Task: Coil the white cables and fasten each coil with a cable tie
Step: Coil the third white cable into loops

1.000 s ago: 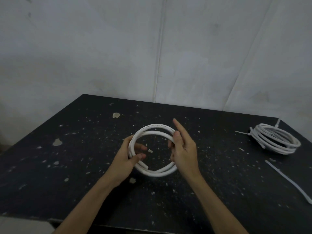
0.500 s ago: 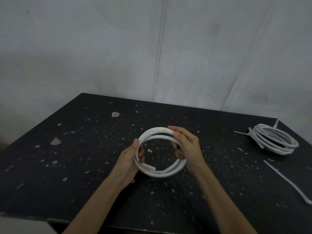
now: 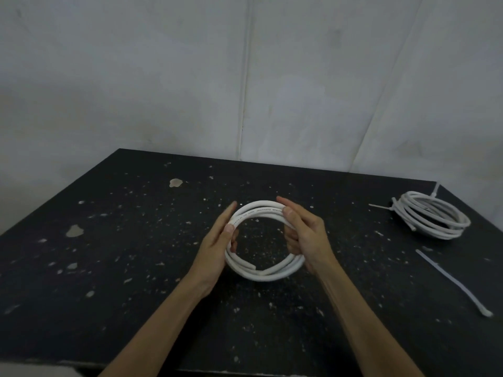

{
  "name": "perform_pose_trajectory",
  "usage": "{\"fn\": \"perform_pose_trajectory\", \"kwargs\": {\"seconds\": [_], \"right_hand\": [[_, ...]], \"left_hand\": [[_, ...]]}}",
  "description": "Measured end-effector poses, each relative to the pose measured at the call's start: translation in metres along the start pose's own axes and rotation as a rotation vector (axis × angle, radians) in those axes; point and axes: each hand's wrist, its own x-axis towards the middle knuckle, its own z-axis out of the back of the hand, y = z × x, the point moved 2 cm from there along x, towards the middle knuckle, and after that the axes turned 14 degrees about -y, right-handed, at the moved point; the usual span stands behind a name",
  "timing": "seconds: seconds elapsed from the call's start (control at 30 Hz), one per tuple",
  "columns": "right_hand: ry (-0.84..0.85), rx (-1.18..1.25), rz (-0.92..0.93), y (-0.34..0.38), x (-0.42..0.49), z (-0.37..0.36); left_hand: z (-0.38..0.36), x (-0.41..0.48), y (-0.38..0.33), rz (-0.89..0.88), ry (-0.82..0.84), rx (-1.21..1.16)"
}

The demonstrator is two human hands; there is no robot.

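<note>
the white coil [image 3: 264,276] hangs just above the middle of the black table [image 3: 109,268], its ring facing the camera, one cut end showing at its 6 o'clock

the left hand [image 3: 217,246] grips the ring at 9 o'clock, thumb laid over the strands, lower fingers hooked through the hole, forefinger straight along the outside; the right hand [image 3: 304,238] grips at 3 o'clock, fingers curled round all the turns

no tie is on this coil yet, so fastening looks like the step in hand

the loose cable tie [image 3: 451,281] lies flat on the table at about 4 o'clock from the coil, well apart from it, long axis running 10 to 4; the right hand is the nearer one, and the left would have to keep the turns together alone

a finished coil [image 3: 432,216], already tied, sits at 2 o'clock
</note>
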Motion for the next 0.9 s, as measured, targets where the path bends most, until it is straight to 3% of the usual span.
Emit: {"fn": "perform_pose_trajectory", "kwargs": {"seconds": [0.13, 0.23, 0.4, 0.7, 0.9], "right_hand": [[0.008, 0.016, 0.198, -0.005, -0.002, 0.003], [-0.026, 0.028, 0.237, -0.012, -0.002, 0.007], [-0.019, 0.082, 0.271, -0.023, -0.007, 0.013], [-0.051, -0.054, 0.397, -0.024, -0.006, 0.010], [-0.072, -0.051, 0.342, -0.029, -0.004, 0.015]], "left_hand": [[-0.014, 0.005, -0.007, -0.048, -0.140, -0.103], [-0.022, 0.008, -0.006, -0.105, -0.232, -0.039], [-0.026, 0.007, 0.001, -0.241, -0.190, 0.038], [-0.018, 0.014, 0.016, -0.208, -0.168, 0.014], [-0.022, 0.014, 0.009, -0.190, -0.140, 0.111]]}}
